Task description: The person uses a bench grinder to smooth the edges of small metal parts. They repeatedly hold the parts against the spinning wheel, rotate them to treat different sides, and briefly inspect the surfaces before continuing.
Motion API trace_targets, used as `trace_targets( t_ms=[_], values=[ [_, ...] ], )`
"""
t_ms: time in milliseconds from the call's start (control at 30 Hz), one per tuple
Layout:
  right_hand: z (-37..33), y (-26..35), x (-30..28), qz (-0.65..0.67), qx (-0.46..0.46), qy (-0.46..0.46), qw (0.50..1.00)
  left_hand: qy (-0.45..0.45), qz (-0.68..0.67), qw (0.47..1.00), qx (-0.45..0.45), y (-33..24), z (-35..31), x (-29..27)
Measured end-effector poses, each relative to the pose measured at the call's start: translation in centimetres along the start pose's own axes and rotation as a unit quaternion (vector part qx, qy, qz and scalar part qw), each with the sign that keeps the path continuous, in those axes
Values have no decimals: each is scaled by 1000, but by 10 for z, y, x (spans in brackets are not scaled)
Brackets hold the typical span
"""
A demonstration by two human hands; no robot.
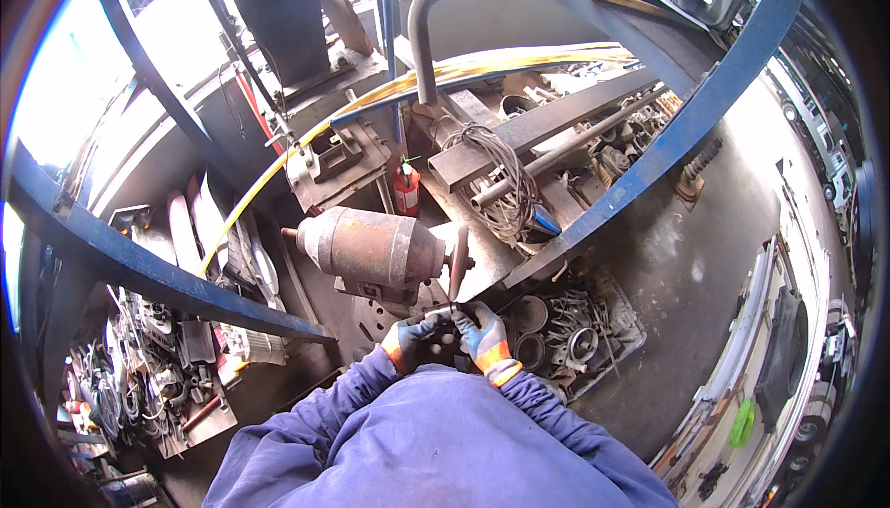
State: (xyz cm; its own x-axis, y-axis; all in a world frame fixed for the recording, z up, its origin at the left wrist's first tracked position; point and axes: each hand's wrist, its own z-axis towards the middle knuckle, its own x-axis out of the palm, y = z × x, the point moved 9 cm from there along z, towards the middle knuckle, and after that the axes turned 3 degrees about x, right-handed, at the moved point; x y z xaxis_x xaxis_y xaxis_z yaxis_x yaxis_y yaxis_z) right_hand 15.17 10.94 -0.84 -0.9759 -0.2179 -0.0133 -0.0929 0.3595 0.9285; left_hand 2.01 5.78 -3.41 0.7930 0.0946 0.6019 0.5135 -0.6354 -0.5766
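Note:
In front of me stands a rusty bench grinder (366,247), its grinding wheel (458,262) on the right end. Both my hands wear grey-blue gloves with orange cuffs and are close together just below the wheel. My left hand (411,336) is closed, fingertips pinched toward the wheel's lower edge. My right hand (484,332) is closed too, its fingers beside the wheel's bottom. A thin pale piece (436,310) shows between the fingertips; its kind is too small to tell, and which hand grips it is unclear.
A crate of metal parts (579,344) sits to the right. Coiled cable (501,184) and steel beams (547,128) lie beyond the grinder, near a red fire extinguisher (406,189). Blue frame bars (167,262) cross both sides. Scrap (139,369) is piled at left.

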Motion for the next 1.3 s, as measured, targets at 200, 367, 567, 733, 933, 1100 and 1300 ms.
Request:
trace_targets(
  t_ms=[200,367,567,733,933,1100,1300],
  values=[
    [-21,5,-8,-33,-23,40,998,37,148,985,81,-13,-6,9],
    [-19,-5,-14,5,-21,19,1000,31,109,988,107,-15,-4,15],
    [-16,-2,-22,61,-44,-26,997,50,97,988,108,-17,5,27],
    [-5,2,-32,15,-116,-74,990,37,134,985,101,-13,18,22],
    [1,7,-30,14,-77,-86,993,21,118,985,128,-19,22,23],
    [1,12,-20,18,-70,-87,994,-34,96,986,134,-14,23,3],
    [6,3,-7,18,-58,-62,996,-64,5,993,104,-18,9,0]
  ],
)
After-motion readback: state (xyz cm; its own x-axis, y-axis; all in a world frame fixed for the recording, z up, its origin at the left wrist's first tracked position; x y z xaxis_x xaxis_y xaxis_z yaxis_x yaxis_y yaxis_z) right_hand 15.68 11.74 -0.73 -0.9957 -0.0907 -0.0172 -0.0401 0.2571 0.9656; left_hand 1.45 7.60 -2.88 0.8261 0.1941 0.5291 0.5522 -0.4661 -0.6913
